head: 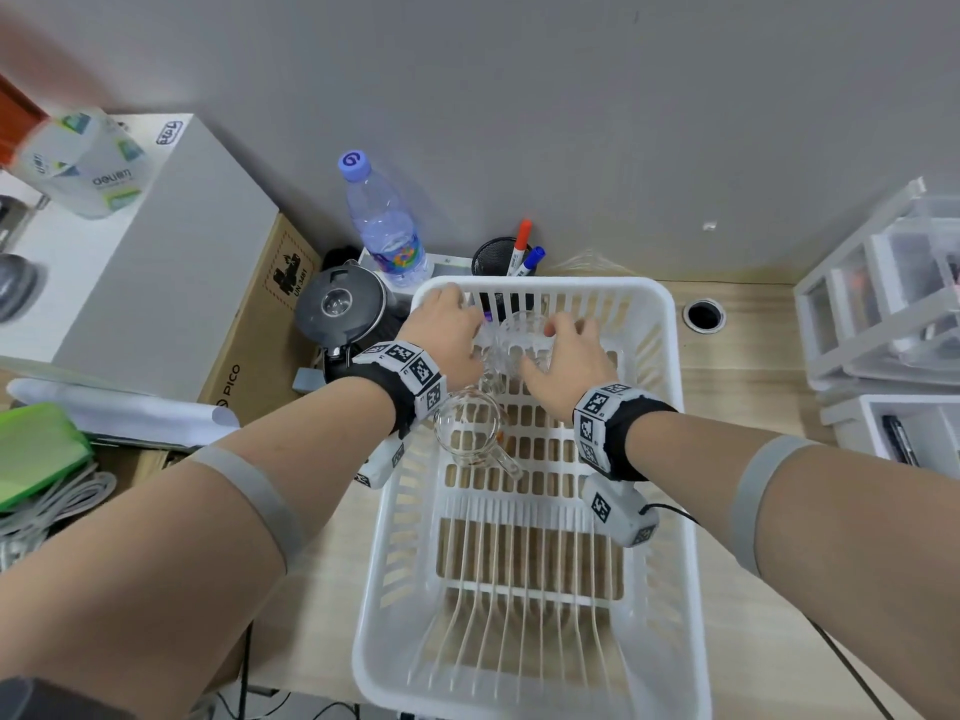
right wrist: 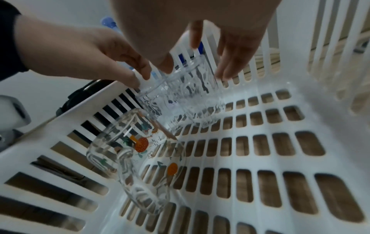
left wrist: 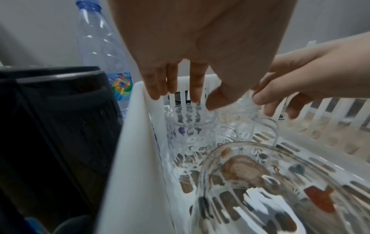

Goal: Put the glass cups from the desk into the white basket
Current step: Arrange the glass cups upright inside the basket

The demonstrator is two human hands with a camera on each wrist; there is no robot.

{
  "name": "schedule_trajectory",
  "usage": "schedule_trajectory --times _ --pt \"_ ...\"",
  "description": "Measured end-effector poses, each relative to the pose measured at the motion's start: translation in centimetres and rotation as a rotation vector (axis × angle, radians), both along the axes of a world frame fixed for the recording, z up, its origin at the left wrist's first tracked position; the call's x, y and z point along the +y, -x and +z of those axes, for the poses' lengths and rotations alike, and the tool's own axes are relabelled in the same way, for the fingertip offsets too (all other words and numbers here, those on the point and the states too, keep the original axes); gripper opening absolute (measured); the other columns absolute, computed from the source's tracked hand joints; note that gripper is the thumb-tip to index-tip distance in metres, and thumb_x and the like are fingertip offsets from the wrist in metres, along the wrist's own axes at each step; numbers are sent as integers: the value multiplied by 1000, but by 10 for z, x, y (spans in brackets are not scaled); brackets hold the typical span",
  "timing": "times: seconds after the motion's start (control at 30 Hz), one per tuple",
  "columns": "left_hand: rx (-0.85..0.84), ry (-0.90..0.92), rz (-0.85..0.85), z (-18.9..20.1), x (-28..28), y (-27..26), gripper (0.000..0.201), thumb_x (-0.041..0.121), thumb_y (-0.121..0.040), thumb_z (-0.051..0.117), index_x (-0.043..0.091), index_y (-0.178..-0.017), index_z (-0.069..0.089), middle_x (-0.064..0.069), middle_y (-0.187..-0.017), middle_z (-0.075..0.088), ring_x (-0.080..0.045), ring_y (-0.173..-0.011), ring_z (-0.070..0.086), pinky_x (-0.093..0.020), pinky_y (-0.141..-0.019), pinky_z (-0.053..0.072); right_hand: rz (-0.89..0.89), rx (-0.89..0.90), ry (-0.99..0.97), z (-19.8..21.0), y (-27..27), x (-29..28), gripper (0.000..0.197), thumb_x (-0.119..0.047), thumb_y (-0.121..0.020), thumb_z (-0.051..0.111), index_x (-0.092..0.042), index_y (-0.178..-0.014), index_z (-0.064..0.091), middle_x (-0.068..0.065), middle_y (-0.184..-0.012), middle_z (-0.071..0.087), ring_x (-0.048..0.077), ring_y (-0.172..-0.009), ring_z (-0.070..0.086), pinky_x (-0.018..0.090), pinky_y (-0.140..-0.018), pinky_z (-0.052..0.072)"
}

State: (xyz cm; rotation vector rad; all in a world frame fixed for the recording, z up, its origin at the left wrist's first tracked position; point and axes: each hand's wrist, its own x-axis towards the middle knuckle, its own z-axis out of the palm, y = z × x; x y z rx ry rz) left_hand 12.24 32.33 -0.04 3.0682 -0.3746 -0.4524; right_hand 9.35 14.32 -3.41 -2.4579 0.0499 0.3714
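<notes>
1. Head view: two clear textured glass cups (head: 511,345) stood upright, side by side, on the slotted floor of the white basket (head: 670,366), close to its far wall.
2. The left hand (head: 447,330) reached down over the cup nearer the basket's left wall (left wrist: 190,125). Its fingers were spread and mostly straight, with thumb and fingertips at the rim. From the left wrist view I could not tell whether they pinched the glass or only touched it.
3. The right hand (head: 563,356) hovered over the neighbouring cup (right wrist: 192,95). Its thumb and fingers straddled the rim loosely, and a firm hold was not visible.
4. A third cup, a printed glass mug (head: 470,426) with a handle, stood in the basket just nearer the person than the pair.
5. Handling, as a judgement: the glasses looked rigid, smooth and breakable, light enough for one hand. Each would be safest taken around the side wall, or the mug by its handle, and set down gently to avoid knocking a neighbour.
6. Outside the basket, beyond its far left corner, stood a black kettle (head: 340,309) and a water bottle (head: 382,220) with a purple cap.
7. Behind the far wall was a mesh pen holder (head: 498,257) with markers.
8. The wooden desk (head: 743,407) carried white drawer units (head: 883,304) well off to the basket's right.
</notes>
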Motion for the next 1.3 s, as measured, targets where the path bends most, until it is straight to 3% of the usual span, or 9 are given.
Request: schedule_trajectory --times 0.13,0.2,0.33,0.6,0.87,1.03,1.13,1.23,1.3 --pt "-7 -9 21 14 7 2 21 23 -83 63 12 -100 59 -10 -113 49 -29 -108 46 -42 -89 49 42 -134 13 25 5 -9 27 -38 -88 55 -18 -105 50 0 -101 55 21 -78 58 34 -66 49" --pt "22 -48 4 17 12 2 23 20 -83 62 14 -105 58 -9 -114 51 -29 -106 48 -42 -88 48 255 31 -5 29 14 -9 23 -40 -90 55 -19 -98 57 0 -88 64 20 -78 65 33 -66 54" --pt "88 -124 -45 17 12 4 42 15 -83 60 23 -124 58 -6 -122 53 -27 -112 51 -39 -90 46 533 499 -74 10 40 -1 51 -54 -88 60 -11 -115 60 7 -78 75 15 -57 69 32 -59 60" --pt "123 -191 -91 11 4 10 44 17 -87 57 29 -129 59 -2 -121 57 -24 -111 57 -40 -97 44 355 597 -90 -14 58 23 35 -30 -102 47 -3 -116 64 9 -72 72 16 -51 62 22 -45 45" --pt "154 -168 -83 11 3 9 44 14 -87 60 25 -130 60 -4 -119 57 -25 -106 59 -40 -90 51 343 623 -90 -12 55 31 34 -23 -103 43 -2 -127 55 10 -67 65 20 -51 59 27 -48 49" --pt "173 -173 -91 13 2 9 47 15 -85 61 24 -131 58 -4 -117 56 -25 -104 59 -40 -89 52 355 626 -73 -5 54 29 31 -32 -100 47 -7 -85 59 10 -67 69 25 -57 65 33 -61 58" --pt "182 -179 -82 16 1 11 46 14 -86 59 21 -131 57 -5 -119 54 -26 -108 56 -41 -90 52 349 645 -70 4 51 19 28 -29 -96 51 -9 -78 57 13 -71 71 24 -56 66 35 -61 60" --pt "171 -147 -36 22 0 12 44 12 -86 57 17 -130 57 -6 -124 52 -26 -113 53 -42 -93 52 373 636 -39 12 48 7 25 -30 -93 59 -6 -84 61 16 -75 76 24 -57 67 36 -67 61" --pt "191 -138 -24 24 -1 13 47 11 -86 58 18 -132 56 -6 -127 51 -27 -117 52 -44 -95 51 371 634 -44 14 50 4 31 -31 -91 62 -3 -104 62 15 -78 77 25 -59 69 36 -67 61"
